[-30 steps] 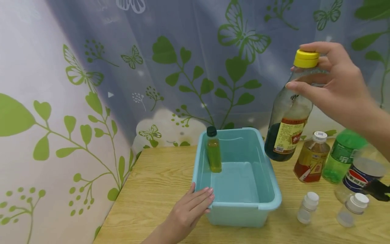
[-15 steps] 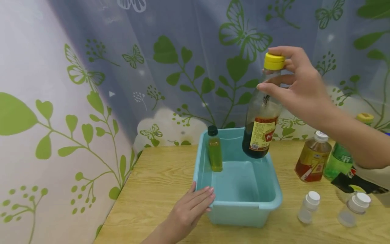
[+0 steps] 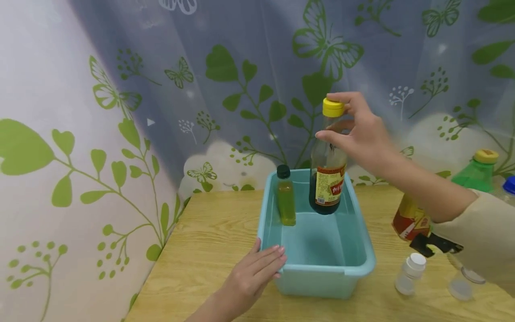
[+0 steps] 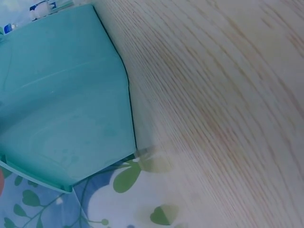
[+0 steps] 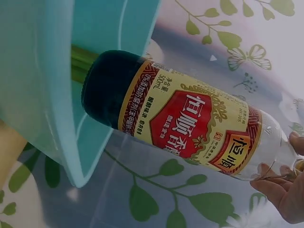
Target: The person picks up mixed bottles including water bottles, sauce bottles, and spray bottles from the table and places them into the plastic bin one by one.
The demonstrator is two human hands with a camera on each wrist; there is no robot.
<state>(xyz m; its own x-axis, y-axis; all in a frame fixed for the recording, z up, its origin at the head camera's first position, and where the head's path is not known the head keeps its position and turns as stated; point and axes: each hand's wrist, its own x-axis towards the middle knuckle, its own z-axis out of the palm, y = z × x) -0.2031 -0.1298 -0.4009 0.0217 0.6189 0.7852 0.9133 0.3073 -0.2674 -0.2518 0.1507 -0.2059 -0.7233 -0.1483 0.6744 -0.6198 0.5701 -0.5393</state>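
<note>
My right hand (image 3: pixel 362 134) grips a glass vinegar bottle (image 3: pixel 327 181) by its neck, a finger reaching over the yellow cap. Dark liquid fills its lower part, and a red and yellow label wraps it. The bottle hangs nearly upright, its base below the back rim of a light blue plastic basin (image 3: pixel 314 269). In the right wrist view the vinegar bottle (image 5: pixel 175 114) shows its label front. My left hand (image 3: pixel 255 275) rests, fingers extended, on the basin's front left corner. Inside, a small bottle of yellow-green liquid (image 3: pixel 286 203) with a black cap stands by the left wall.
To the right are a red and yellow labelled bottle (image 3: pixel 410 219), partly behind my forearm, a green bottle (image 3: pixel 476 174) and a blue-capped bottle (image 3: pixel 508 188). A small white-capped bottle (image 3: pixel 410 273) stands nearer the front of the wooden table (image 3: pixel 201 232). A patterned curtain (image 3: pixel 249 89) hangs behind.
My right hand has carried the vinegar bottle left, from beyond the basin's right side to over its inside, and lowered it. The left hand stays on the rim.
</note>
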